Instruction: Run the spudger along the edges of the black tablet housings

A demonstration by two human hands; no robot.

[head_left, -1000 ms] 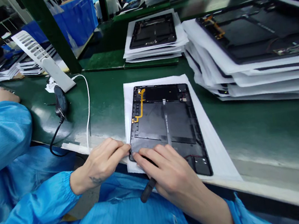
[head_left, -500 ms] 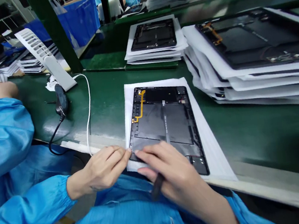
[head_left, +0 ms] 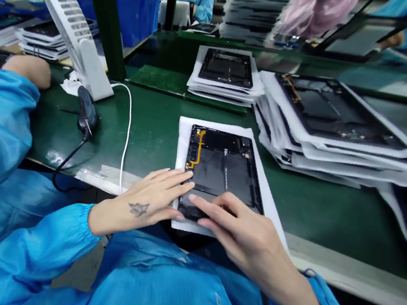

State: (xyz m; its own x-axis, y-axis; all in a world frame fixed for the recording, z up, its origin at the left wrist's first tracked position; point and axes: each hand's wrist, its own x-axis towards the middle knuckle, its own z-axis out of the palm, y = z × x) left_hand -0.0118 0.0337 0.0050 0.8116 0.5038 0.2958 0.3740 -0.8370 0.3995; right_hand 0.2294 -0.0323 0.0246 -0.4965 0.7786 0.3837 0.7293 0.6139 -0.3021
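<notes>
Overlapping black rectangular tablet shell (head_left: 212, 167): bare left hand (head_left: 146, 201), grip apart
Shell's near end: bare right hand (head_left: 250, 228), grip cannot be told
Under shell: white paper sheet (head_left: 272, 213)

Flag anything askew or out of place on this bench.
The large stack of tablet parts and paper at right looks askew, its layers jutting out unevenly instead of lining up. A crumpled white scrap also lies beside the slatted white stand.
</notes>
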